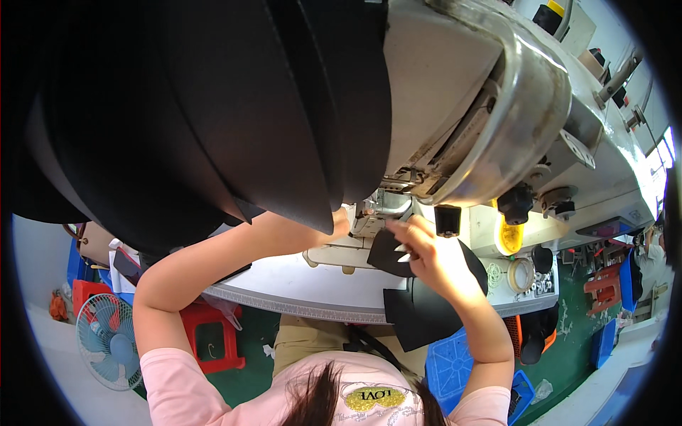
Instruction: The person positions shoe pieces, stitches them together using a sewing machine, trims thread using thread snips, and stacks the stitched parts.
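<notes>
My right hand (419, 245): closed, pinching a black fabric piece (419, 305) at the sewing machine (490, 128) over the table (298, 284). My left hand (341, 221): mostly hidden under black material; grip unclear.

sewing machine head (490, 106) overhead, black fabric stack (177, 121) crowding left

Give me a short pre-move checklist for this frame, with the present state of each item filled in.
1. Right hand grips the black material piece: ok, fingers pinch its edge.
2. Left hand is in view: not ok, mostly hidden behind the large black sheet.
3. Fingers stay apart from the machine's working point: cannot tell, both hands are very close to it.
4. Piece lies flat at the machine: cannot tell, partly hidden.
5. Further black pieces within reach: ok, on the white table edge under the right forearm.
</notes>
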Tool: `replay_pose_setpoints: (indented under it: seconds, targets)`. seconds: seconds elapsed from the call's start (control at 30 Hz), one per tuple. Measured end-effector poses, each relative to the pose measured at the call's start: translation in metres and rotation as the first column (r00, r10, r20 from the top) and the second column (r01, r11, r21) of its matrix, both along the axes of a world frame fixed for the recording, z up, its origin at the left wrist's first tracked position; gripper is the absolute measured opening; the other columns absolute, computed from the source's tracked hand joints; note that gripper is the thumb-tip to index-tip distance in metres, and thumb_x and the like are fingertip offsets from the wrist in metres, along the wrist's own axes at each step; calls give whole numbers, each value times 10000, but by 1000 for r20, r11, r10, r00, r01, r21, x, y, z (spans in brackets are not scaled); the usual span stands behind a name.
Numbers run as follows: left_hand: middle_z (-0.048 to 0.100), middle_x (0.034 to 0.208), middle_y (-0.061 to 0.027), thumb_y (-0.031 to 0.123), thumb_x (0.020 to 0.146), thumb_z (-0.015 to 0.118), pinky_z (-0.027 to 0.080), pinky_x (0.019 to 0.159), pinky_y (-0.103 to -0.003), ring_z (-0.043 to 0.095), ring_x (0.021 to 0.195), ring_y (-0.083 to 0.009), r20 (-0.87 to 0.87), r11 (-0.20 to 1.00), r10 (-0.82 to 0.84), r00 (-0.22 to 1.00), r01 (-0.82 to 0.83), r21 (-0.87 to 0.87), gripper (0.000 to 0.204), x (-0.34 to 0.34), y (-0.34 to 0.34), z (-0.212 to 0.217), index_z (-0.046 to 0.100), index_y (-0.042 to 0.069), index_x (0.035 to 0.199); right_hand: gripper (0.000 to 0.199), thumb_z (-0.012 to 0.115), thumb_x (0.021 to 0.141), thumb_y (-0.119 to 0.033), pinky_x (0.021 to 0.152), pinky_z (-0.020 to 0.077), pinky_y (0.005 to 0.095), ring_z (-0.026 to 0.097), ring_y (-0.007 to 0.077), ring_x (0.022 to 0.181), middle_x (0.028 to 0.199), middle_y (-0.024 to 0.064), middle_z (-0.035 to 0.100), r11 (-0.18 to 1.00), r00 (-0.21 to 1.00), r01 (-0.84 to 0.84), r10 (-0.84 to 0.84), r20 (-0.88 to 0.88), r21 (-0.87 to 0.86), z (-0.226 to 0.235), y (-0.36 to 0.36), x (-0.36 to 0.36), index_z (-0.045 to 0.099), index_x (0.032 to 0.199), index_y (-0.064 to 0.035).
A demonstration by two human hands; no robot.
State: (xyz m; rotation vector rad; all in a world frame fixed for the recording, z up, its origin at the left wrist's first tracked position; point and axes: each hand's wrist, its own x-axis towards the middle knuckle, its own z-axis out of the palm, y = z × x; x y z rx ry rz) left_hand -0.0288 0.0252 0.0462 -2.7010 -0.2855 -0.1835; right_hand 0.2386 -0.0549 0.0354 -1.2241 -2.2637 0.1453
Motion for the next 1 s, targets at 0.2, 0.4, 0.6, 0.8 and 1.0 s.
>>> replay_pose_setpoints:
  seconds: [0.2,0.4,0.6,0.8,1.0]
  targets:
    - [655,1076,-90,411,860,695,492,815,-341,624,924,-224,-72,479,553,830,-387,-788,464,16,9,21,633,92,1190,296,606,757,149,675,554,281,692,209,803,928,101,648,999,983,16,-9,-181,35,-6,26,-8,599,988,-35]
    - [637,1158,-153,372,813,748,463,932,-363,590,1072,-294,80,412,569,818,-200,-889,478,40,30,-6,634,71,1167,490,805,700,-114,654,563,311,660,222,885,1158,134,617,970,999,36,-42,19,242,-17,25,-10,619,1151,-72]
    - [631,1157,-149,359,819,740,469,917,-361,595,1052,-288,165,420,610,775,-140,-897,459,20,40,-12,621,72,1158,640,798,616,-194,523,494,267,526,180,704,1405,113,504,874,968,-82,-44,247,479,-29,9,-3,630,1214,-36]
    - [625,1155,-145,346,825,731,476,901,-359,600,1032,-282,153,414,638,755,-168,-894,441,-2,55,-14,608,72,1149,661,671,527,-35,497,461,258,495,172,641,1379,127,538,887,990,-54,-11,139,458,-30,7,-4,642,1186,-1]
    - [618,1153,-141,333,831,722,483,886,-357,605,1012,-276,148,431,636,757,-190,-882,423,-4,56,-17,595,73,1140,660,663,519,-13,507,468,268,511,177,620,1369,152,544,899,997,-42,12,72,435,-28,5,-9,641,1178,9]
